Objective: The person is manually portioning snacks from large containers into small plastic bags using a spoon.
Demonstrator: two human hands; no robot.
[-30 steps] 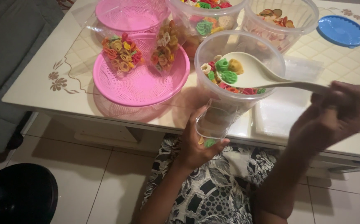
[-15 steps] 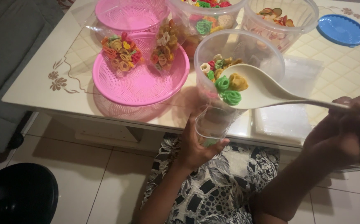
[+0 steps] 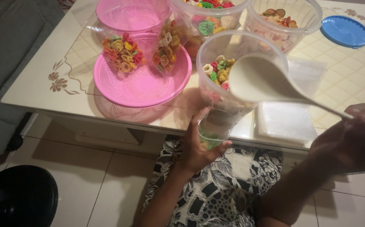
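My left hand [image 3: 199,145] holds a small clear plastic bag [image 3: 215,127] open at the table's front edge, with a few coloured crackers at its bottom. My right hand [image 3: 354,138] grips the handle of a cream ladle [image 3: 258,80], whose bowl is tipped over the bag's mouth and looks empty. Behind the ladle stands a clear tub [image 3: 233,50] with coloured ring-shaped crackers [image 3: 218,69] inside.
A pink basket [image 3: 142,86] holds two filled cracker bags [image 3: 123,54]. Another pink basket [image 3: 130,14], two more clear tubs [image 3: 283,19] and a blue lid [image 3: 345,31] stand further back. A stack of flat clear bags [image 3: 285,120] lies on the white table [image 3: 44,67].
The ladle lifted out of the tub with crackers, moved over the bag and tipped. The crackers left the ladle and more now lie in the bag.
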